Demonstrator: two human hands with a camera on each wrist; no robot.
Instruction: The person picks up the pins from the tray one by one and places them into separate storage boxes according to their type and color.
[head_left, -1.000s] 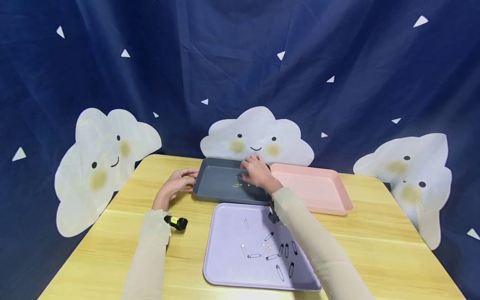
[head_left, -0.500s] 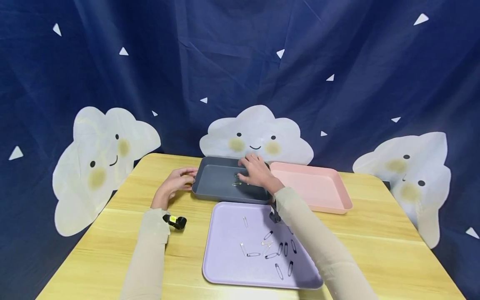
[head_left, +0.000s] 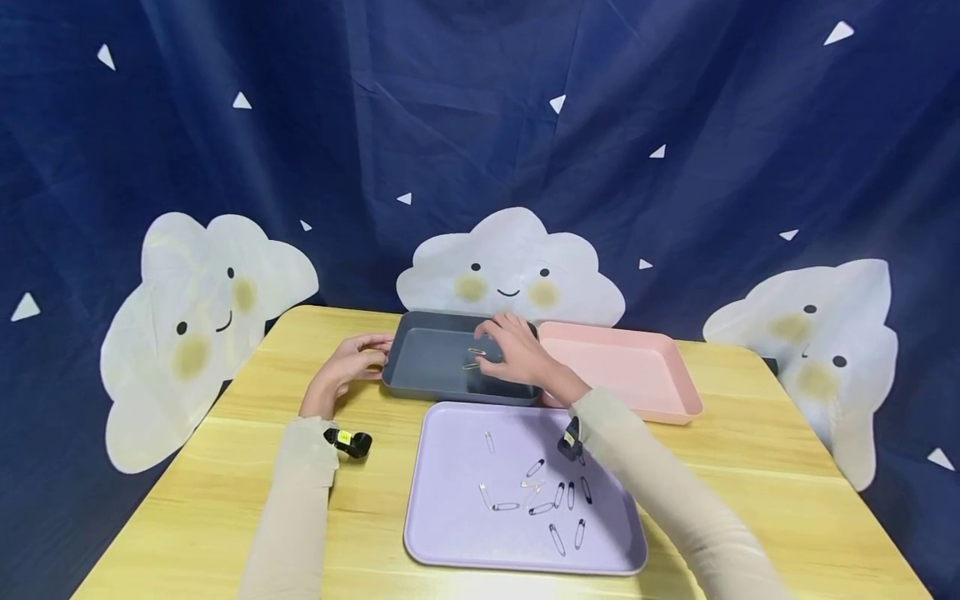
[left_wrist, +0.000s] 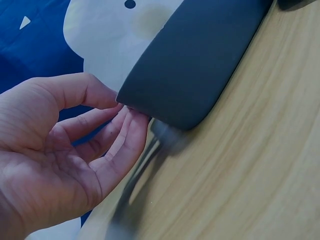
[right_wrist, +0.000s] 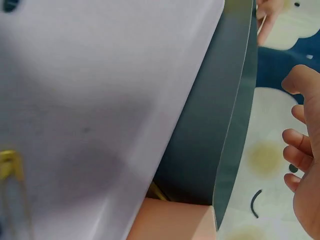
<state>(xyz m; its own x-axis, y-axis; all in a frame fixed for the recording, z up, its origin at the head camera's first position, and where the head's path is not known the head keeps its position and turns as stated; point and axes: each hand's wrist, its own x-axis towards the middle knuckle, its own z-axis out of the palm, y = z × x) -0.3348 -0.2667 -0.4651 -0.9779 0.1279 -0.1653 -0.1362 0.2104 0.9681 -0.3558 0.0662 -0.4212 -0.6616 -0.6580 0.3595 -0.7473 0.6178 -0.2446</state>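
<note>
My left hand (head_left: 347, 367) touches the left end of a dark grey tray (head_left: 450, 392). In the left wrist view, the bent thumb and fingertips of the left hand (left_wrist: 55, 145) meet the tray's corner. Over the right part of that tray is my right hand (head_left: 517, 350), thumb and index finger spread, with nothing visible between them. The right wrist view shows the right hand (right_wrist: 306, 145) with loosely bent fingers. Gold safety pins (head_left: 470, 367) lie in the grey tray, close to the right thumb; my right hand hides part of the tray floor.
Nearer to me, a lilac tray (head_left: 450, 533) holds several black safety pins (head_left: 580, 534) and a few gold safety pins (head_left: 490, 442). A pink tray (head_left: 615, 367) stands right of the grey one, behind my right forearm. A dark blue cloud-print curtain (head_left: 480, 125) hangs behind the wooden table (head_left: 765, 483).
My right thumb and index finger have spread apart over the grey tray, and the right wrist has shifted rightward. My left hand stays at the tray's end.
</note>
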